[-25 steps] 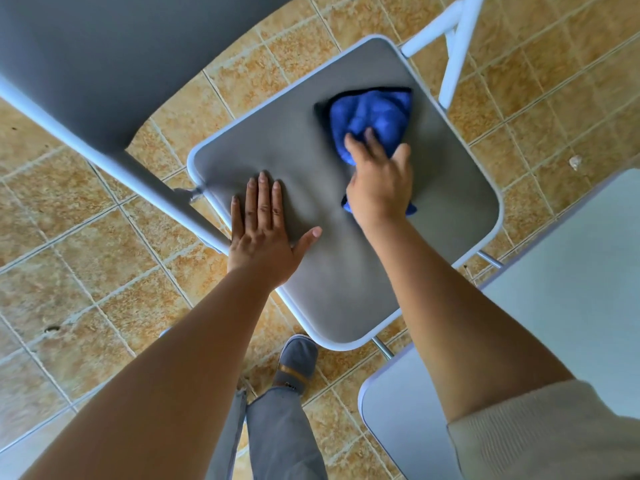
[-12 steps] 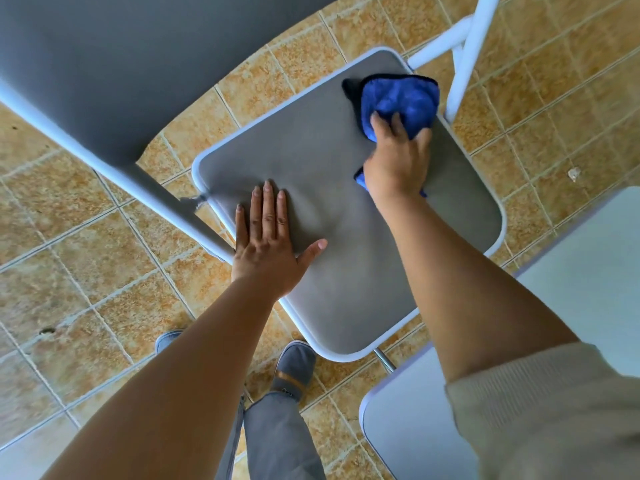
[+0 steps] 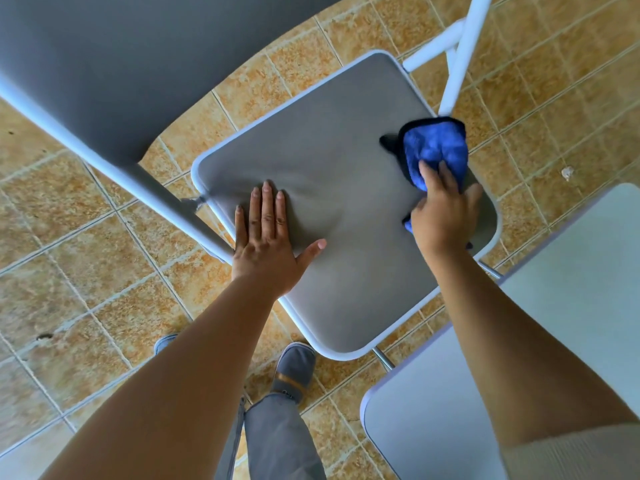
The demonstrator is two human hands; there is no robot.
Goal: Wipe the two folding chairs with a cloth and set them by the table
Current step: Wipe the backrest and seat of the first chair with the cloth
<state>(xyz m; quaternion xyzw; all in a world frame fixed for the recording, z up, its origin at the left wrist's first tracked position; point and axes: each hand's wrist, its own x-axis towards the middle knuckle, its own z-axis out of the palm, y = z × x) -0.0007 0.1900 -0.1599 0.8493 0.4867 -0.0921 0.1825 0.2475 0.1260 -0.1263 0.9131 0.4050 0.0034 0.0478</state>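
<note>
The folding chair (image 3: 346,161) stands open on the tiled floor (image 3: 86,271), with its backrest (image 3: 138,64) at the upper left and its front edge facing a pale grey surface (image 3: 581,289). The left hand (image 3: 266,251) lies spread flat at the seat's rear edge. The right hand (image 3: 441,216) presses the bunched blue cloth (image 3: 434,148) down by the front edge, fingers laid over it.

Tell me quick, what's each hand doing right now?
Left hand: open, flat on the chair seat.
Right hand: open, pressing the blue cloth onto that seat.
</note>
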